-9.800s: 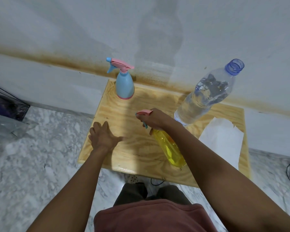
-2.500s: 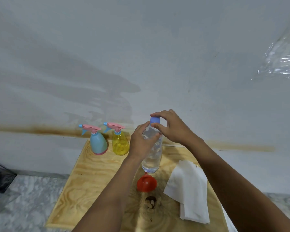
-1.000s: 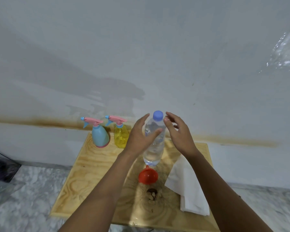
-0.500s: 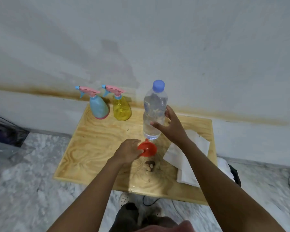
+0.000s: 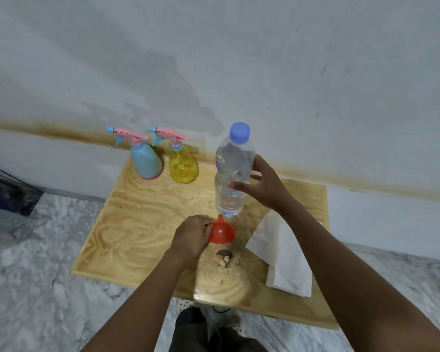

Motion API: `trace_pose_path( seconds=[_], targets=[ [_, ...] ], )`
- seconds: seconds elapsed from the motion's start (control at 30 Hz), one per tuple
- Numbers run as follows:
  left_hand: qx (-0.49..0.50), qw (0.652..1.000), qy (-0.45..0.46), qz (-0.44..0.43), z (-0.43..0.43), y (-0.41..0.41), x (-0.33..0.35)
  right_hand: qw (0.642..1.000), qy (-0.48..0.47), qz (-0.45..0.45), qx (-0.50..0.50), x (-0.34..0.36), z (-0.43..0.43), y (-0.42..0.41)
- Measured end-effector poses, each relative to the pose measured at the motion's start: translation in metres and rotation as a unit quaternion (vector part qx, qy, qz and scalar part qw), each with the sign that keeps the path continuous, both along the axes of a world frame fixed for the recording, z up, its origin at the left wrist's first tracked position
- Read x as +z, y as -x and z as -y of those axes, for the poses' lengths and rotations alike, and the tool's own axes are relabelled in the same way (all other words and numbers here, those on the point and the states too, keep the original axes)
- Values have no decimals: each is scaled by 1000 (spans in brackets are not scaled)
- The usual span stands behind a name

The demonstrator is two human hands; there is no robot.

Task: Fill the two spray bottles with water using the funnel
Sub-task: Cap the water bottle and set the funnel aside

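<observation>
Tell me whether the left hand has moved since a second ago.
Yes. The left hand has come down from the neck of the standing water bottle to the orange funnel in front of it, which it now holds at the rim.

front-left: bare pale plywood board (image 5: pixel 137 224), open | back-left: blue plastic spray bottle (image 5: pixel 146 161), yellow translucent spray bottle (image 5: pixel 183 165) side by side at wall (image 5: pixel 239 59) | centre: upright clear blue-capped water bottle (image 5: pixel 230 158), orange plastic funnel (image 5: pixel 222 232) just before it | right: folded white paper towel (image 5: pixel 282 260), flat
</observation>
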State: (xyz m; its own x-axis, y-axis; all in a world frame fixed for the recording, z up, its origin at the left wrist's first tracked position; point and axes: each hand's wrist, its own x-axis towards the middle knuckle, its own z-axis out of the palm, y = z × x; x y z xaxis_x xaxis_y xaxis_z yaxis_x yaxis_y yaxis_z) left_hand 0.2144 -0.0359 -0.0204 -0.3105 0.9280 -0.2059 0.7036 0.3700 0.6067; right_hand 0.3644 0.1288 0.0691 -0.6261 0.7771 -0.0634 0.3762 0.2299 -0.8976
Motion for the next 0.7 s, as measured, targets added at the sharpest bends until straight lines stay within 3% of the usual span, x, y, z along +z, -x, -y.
trace_pose_path(
  seconds=[0.47, 0.7],
  targets=[
    [114, 990, -88, 2, 8, 36, 2, 978, -70, -95, -172, -16, 29, 19],
    [79, 985, -147, -53, -33, 47, 9, 958, -90, -97, -253, -2, 4, 25]
  ],
)
